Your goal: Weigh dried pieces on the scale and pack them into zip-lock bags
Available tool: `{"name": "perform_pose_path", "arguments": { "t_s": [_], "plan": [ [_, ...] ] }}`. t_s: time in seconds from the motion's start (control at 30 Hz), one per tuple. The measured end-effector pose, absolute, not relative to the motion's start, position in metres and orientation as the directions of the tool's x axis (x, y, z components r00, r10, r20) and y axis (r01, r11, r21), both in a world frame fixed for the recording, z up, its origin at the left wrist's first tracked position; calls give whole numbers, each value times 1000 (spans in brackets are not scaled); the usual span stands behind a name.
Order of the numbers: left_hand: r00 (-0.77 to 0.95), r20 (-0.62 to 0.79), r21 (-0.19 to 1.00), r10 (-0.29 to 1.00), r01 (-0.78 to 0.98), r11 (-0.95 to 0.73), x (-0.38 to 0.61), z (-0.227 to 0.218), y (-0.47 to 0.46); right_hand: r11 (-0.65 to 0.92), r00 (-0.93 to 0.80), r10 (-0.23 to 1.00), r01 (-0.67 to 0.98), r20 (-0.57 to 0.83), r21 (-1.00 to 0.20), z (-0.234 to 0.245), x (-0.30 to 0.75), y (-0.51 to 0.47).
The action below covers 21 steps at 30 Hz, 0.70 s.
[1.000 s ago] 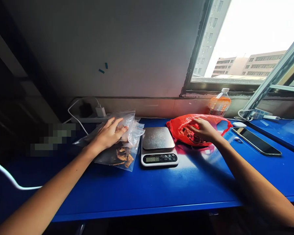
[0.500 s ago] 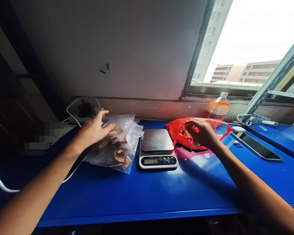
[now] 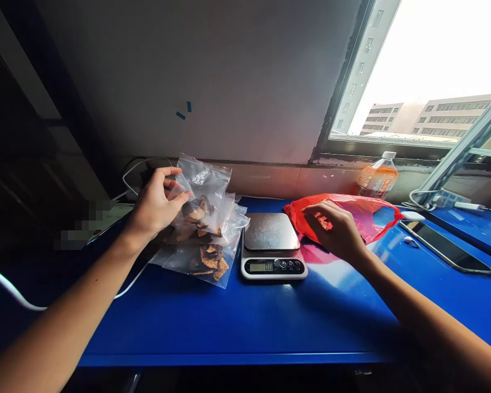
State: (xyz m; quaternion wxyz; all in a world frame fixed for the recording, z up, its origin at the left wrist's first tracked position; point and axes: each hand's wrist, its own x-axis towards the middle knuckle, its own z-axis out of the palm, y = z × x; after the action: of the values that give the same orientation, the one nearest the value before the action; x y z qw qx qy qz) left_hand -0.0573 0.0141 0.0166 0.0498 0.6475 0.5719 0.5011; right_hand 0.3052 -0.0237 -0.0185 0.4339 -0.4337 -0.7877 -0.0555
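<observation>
My left hand (image 3: 157, 199) is closed, fingertips and thumb pinching the left edge of a clear zip bag (image 3: 204, 177). Brown dried slices (image 3: 200, 210) sit low inside that bag, whose top stands raised. More clear zip bags with dried slices (image 3: 213, 262) lie beneath it in an overlapping pile. Right of the pile is a small kitchen scale (image 3: 272, 232), its display near zero and its metal plate bare. My right hand (image 3: 337, 229) is at the front of a red plastic bag (image 3: 376, 215), thumb and fingers curled close together. Anything between those fingertips is hidden.
An orange drink bottle (image 3: 378, 177) stands behind the red bag. A phone (image 3: 450, 248), a white earbud (image 3: 411, 241) and its case (image 3: 412, 216) lie at right. White cables (image 3: 20, 297) run along the left. A wall backs the blue table (image 3: 229, 327).
My left hand has taken the top zip bag by its edge and raised its upper end. My right hand stays by the red bag. The view has shifted slightly.
</observation>
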Motion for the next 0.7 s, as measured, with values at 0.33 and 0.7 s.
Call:
{"name": "perform_pose_path", "arguments": {
  "t_s": [0.33,0.7],
  "plan": [
    [-166,671,735,723,275,-619,9,14,-40,295,-341,904,62,257,-954,-16,207,-56],
    [75,440,895,895,50,-444,24,1,-48,241,-289,919,-131,270,-962,-22,213,-67]
  ]
}}
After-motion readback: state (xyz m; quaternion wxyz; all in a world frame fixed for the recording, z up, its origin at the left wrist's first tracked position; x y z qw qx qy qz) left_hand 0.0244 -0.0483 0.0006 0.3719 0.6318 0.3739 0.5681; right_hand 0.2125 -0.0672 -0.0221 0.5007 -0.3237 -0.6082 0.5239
